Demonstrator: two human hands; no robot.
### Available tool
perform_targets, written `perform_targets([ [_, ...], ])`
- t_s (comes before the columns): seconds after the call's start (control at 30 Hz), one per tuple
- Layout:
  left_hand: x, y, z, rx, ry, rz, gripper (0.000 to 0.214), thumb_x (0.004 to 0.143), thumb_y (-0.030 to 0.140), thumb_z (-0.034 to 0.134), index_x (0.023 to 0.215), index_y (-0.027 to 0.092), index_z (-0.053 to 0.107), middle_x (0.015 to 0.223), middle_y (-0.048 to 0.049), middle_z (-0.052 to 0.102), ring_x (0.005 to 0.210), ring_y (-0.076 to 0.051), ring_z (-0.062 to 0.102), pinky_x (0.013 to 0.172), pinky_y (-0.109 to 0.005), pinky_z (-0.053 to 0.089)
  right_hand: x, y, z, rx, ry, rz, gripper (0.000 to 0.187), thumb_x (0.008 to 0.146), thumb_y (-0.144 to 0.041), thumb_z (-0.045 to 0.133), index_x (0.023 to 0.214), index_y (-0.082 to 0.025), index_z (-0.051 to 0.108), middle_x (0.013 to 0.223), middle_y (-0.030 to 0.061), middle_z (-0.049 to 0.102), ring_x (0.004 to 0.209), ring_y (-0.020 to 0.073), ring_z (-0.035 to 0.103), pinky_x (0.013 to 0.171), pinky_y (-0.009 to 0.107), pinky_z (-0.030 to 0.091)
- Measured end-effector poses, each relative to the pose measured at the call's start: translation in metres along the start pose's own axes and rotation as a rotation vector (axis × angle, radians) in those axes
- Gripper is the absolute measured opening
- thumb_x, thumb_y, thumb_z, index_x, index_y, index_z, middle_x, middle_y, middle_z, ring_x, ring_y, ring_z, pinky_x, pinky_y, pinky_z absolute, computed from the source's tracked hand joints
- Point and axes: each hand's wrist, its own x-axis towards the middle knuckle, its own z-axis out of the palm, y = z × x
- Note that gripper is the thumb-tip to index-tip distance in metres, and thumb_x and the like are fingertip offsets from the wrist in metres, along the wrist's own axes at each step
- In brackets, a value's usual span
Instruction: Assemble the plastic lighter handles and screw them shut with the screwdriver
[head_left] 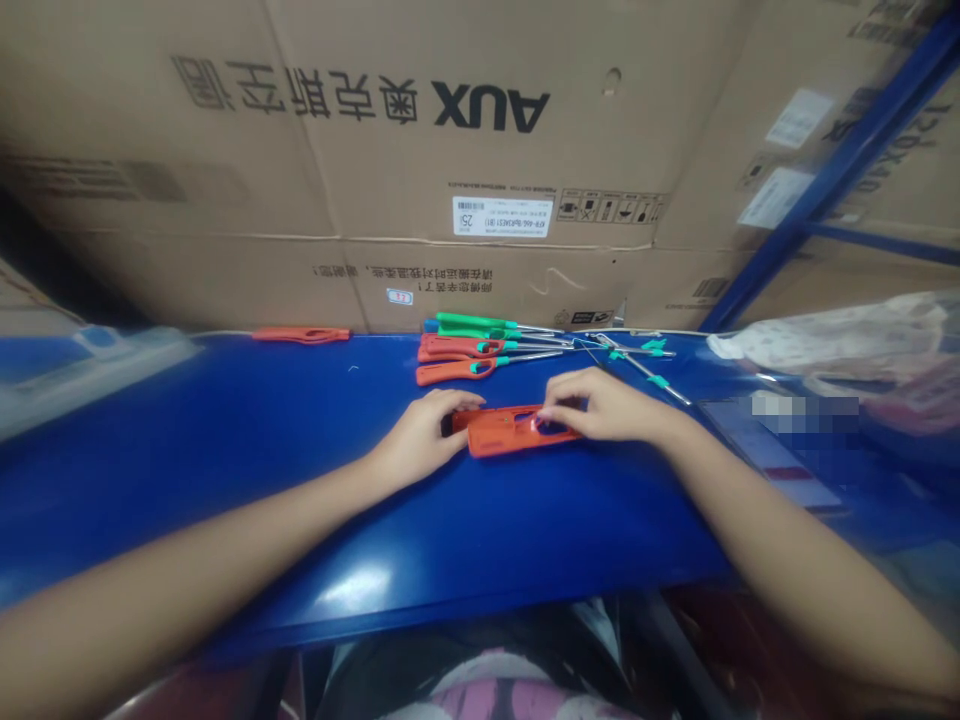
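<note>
Two orange lighter casing halves (499,438) lie close together, overlapping, over the middle of the blue table. The left ends are between the thumb and fingers of my left hand (424,435). My right hand (600,405) is closed at the right end, its thumb and forefinger at the oval trigger opening. A tiny pale spot shows by those fingertips, too small to name. Just beyond my hands lies a group of long-necked lighters, an orange one (454,372) nearest and a green one (472,320) at the back, with metal tubes pointing right.
Loose metal tubes with teal pieces (658,382) lie right of the lighters. Another orange casing (301,335) is at the table's back left. Large cardboard boxes (375,200) stand behind the blue table (300,540). Plastic bags (810,335) and a blue post (832,150) are on the right.
</note>
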Motion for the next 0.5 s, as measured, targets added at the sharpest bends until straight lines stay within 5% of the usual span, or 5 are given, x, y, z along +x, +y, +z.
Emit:
perform_targets([
  [0.1,0.001,0.000,0.000,-0.013,0.002,-0.009,0.030,0.087,0.033,0.069,0.114,0.020,0.069,0.115,-0.0083,0.075,0.104,-0.025,0.071,0.096,-0.043,0.056,0.001,-0.005,0.011,-0.039,-0.142,-0.013,0.036,0.092,-0.041,0.063,0.065,-0.018,0.059,0.067,-0.0003,0.057,0.059,0.0107,0.048,0.057,0.025,0.036],
  [0.2,0.000,0.004,-0.001,0.016,0.027,0.037,0.028,0.088,0.034,0.068,0.114,0.021,0.069,0.118,-0.0082,0.074,0.111,-0.026,0.068,0.101,-0.044,0.053,0.004,-0.007,0.020,-0.133,-0.140,0.000,0.042,0.091,-0.044,0.065,0.060,-0.018,0.052,0.064,-0.0021,0.053,0.057,0.0098,0.044,0.055,0.025,0.031],
  [0.37,-0.004,0.021,-0.007,0.027,-0.041,0.198,0.029,0.094,0.038,0.063,0.118,0.023,0.069,0.121,-0.0080,0.072,0.117,-0.025,0.064,0.104,-0.042,0.051,0.007,0.006,0.013,-0.135,0.068,0.071,0.042,0.095,-0.049,0.056,0.066,-0.019,0.059,0.062,-0.0014,0.057,0.058,0.0111,0.049,0.058,0.024,0.036],
  [0.5,-0.008,0.026,-0.009,0.102,-0.205,0.295,0.048,0.093,0.043,0.065,0.136,0.025,0.061,0.137,-0.0087,0.065,0.128,-0.027,0.059,0.111,-0.044,0.047,-0.001,0.047,-0.013,-0.344,0.335,0.372,0.021,0.091,-0.033,0.056,0.095,-0.019,0.071,0.087,0.0059,0.069,0.078,0.0193,0.060,0.075,0.031,0.047],
])
